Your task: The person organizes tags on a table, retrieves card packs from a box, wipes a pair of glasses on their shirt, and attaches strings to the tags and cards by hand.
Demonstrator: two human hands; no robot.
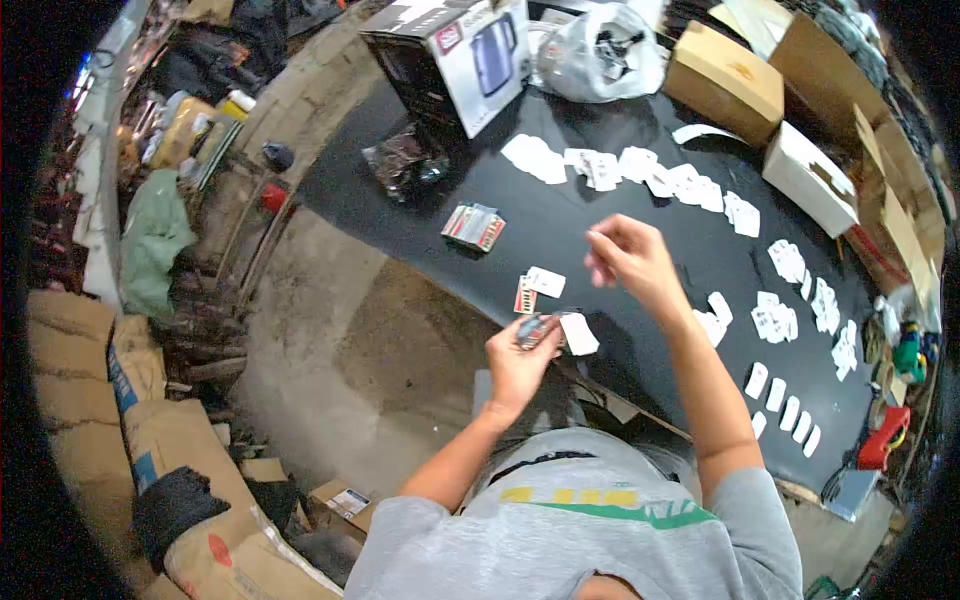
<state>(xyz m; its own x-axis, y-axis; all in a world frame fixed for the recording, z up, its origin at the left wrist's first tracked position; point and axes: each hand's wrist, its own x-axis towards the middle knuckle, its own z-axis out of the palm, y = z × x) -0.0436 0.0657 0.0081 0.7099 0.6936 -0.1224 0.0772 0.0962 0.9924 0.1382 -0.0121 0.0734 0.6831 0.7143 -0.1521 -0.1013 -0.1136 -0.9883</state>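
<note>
My left hand (pixel 520 372) holds a small stack of cards (pixel 537 329) at the near edge of the black table (pixel 430 240). A white card (pixel 578 335) lies against the stack's right side. Just beyond are another white card (pixel 546 282) and a red-and-cream printed card (pixel 525 295). My right hand (pixel 622 252) is raised over the table, its fingers curled together; whether anything is between them is too small to tell. A pile of printed cards (pixel 473 227) lies farther left. Groups of white cards (pixel 695 187) spread in an arc across the table.
A kettle box (pixel 465 60) and a plastic bag (pixel 600 55) stand at the back. Cardboard boxes (pixel 725 80) and an open white box (pixel 810 180) line the back right. A dark crumpled packet (pixel 405 163) lies at the left. A red tape dispenser (pixel 884 438) is at the far right.
</note>
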